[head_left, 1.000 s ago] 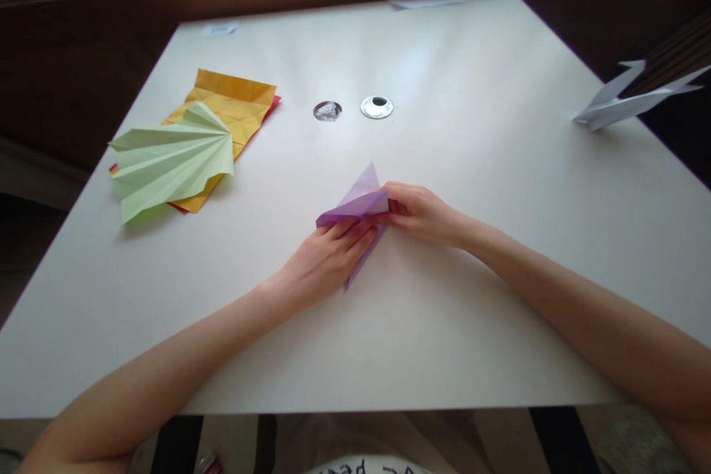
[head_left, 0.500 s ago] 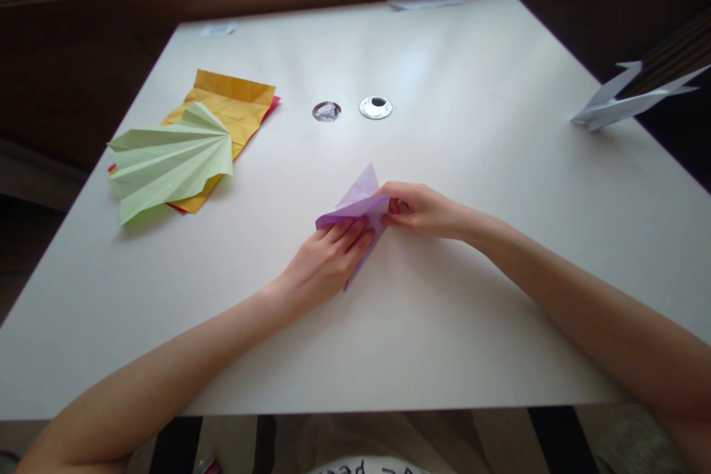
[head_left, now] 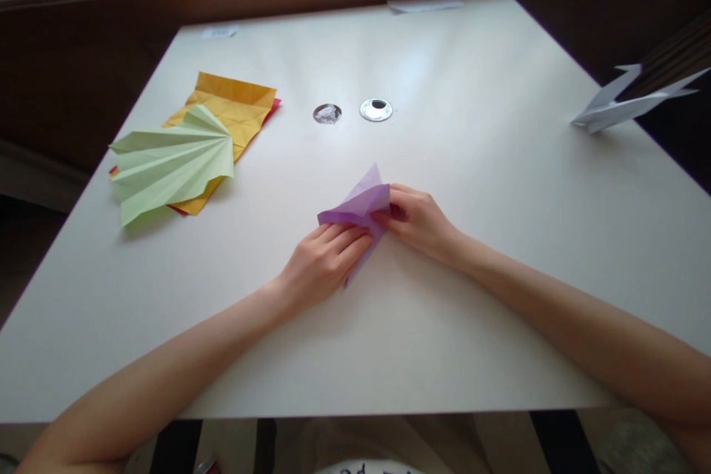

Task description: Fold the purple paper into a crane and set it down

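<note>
A folded sheet of purple paper (head_left: 364,204) lies near the middle of the white table (head_left: 422,341), one pointed corner aimed away from me and another toward me. Its upper layer is lifted into a raised flap. My left hand (head_left: 330,259) rests on the paper, fingers together over its near left part, pressing it to the table. At the right side, my right hand (head_left: 416,218) pinches the flap between thumb and fingers. Part of the paper is hidden beneath the left fingers.
On the left, a pleated pale green paper (head_left: 178,159) lies over creased yellow paper (head_left: 238,107), with red paper (head_left: 273,109) underneath. A white folded-paper figure (head_left: 616,111) stands at the right edge. Two round table holes (head_left: 327,114) lie beyond my hands. White paper (head_left: 425,6) lies at the far edge.
My right thumb has moved slightly left and inward on the purple paper, and the flap stands a bit higher. My left hand stays nearly in place.
</note>
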`<action>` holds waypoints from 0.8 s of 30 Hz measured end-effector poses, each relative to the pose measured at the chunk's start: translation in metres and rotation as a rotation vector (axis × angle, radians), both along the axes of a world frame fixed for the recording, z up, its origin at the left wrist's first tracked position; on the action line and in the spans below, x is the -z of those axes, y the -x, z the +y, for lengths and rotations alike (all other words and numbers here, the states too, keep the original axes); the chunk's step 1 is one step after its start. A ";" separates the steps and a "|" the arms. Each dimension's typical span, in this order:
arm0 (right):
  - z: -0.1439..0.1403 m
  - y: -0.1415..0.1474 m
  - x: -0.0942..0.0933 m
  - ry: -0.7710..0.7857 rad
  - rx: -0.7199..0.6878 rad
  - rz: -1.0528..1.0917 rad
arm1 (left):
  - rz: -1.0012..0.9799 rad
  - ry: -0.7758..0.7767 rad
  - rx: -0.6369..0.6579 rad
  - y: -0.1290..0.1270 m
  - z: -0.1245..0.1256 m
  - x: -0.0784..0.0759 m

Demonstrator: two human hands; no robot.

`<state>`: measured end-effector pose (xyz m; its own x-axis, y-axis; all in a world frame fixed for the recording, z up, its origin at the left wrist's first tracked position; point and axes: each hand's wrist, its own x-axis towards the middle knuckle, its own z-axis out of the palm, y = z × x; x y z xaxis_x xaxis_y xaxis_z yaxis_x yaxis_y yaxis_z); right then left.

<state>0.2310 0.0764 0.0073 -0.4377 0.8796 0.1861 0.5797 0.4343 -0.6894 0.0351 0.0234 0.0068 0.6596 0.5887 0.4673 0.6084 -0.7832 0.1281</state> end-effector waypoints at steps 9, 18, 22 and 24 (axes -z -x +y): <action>0.004 -0.005 0.001 -0.051 0.069 -0.021 | -0.489 0.287 -0.551 0.004 0.008 -0.006; -0.009 -0.004 -0.005 -0.628 0.058 0.082 | -0.549 0.611 -0.606 0.006 0.013 -0.005; -0.019 -0.004 -0.006 -0.876 -0.206 0.122 | -0.559 0.613 -0.606 0.005 0.013 -0.004; -0.022 -0.002 -0.004 -0.928 -0.327 0.078 | -0.560 0.606 -0.606 0.005 0.013 -0.004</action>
<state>0.2334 0.0543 0.0115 -0.5907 0.2079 0.7796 0.3024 0.9529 -0.0251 0.0302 0.0363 0.0112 -0.0488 0.9903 0.1301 0.6115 -0.0734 0.7879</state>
